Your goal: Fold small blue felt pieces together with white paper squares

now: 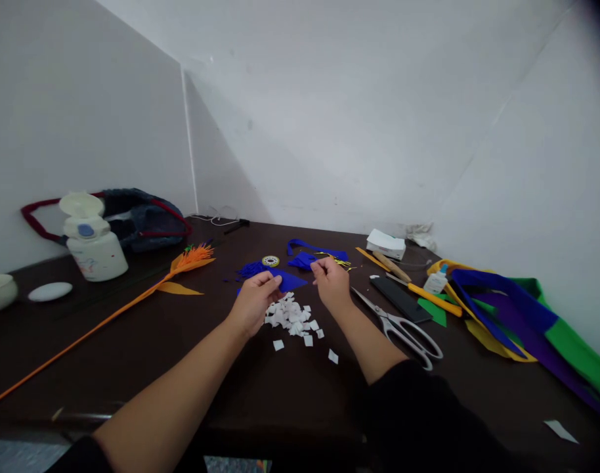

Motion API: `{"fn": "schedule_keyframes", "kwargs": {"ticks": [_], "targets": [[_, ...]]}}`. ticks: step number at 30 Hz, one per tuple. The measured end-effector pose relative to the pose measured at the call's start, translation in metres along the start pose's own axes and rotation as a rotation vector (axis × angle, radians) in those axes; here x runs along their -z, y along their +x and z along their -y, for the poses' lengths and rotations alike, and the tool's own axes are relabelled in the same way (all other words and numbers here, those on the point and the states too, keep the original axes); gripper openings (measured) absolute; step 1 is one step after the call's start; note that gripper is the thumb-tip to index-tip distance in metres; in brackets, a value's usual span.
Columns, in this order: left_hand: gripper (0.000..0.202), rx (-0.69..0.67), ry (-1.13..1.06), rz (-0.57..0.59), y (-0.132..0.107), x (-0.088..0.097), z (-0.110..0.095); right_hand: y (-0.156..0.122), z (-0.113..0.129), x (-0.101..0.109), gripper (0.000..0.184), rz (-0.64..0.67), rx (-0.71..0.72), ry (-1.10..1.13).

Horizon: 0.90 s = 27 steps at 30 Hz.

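My left hand [257, 301] is closed in a pinch over the left side of a heap of small white paper squares [291, 316]. A blue pointed sheet [291, 281] shows just beyond its fingertips; I cannot tell if they touch it. To the right, my right hand [332, 284] is raised with thumb and forefinger pressed together, and anything between them is too small to make out. Behind the hands lie a pile of blue snippets [251, 269], a round dial-like disc [270, 261] and folded blue pieces [302, 261].
Scissors [403, 328] and a black flat object [401, 297] lie right of my right arm, near a yellow-handled tool [435, 300], a small glue bottle [435, 281] and coloured sheets [541, 328]. Leftward are an orange paper flower [194, 258] and a white bottle [97, 253].
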State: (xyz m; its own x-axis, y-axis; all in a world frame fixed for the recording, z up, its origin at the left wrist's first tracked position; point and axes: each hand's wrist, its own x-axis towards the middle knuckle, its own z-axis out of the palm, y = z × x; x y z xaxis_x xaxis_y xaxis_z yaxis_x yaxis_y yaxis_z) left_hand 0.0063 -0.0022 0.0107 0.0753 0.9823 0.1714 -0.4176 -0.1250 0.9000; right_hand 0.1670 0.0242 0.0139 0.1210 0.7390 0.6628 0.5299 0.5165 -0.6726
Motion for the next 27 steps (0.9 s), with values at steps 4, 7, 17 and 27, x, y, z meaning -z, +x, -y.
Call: {"fn": "schedule_keyframes", "kwargs": {"ticks": [4, 7, 17, 27], "targets": [[0.029, -0.011, 0.068, -0.116, 0.006, 0.005, 0.002, 0.001, -0.01, -0.004, 0.018, 0.069, -0.054, 0.159], [0.028, -0.021, 0.056, -0.157, 0.007, 0.008, 0.001, 0.001, -0.013, -0.005, 0.017, 0.061, -0.027, 0.143], [0.025, 0.008, -0.048, -0.213, 0.006, 0.008, -0.006, 0.002, -0.004, -0.008, 0.023, 0.149, -0.249, 0.498], [0.023, 0.137, -0.382, 0.218, -0.003, 0.005, -0.018, 0.001, 0.002, -0.008, 0.02, 0.134, -0.332, 0.747]]}}
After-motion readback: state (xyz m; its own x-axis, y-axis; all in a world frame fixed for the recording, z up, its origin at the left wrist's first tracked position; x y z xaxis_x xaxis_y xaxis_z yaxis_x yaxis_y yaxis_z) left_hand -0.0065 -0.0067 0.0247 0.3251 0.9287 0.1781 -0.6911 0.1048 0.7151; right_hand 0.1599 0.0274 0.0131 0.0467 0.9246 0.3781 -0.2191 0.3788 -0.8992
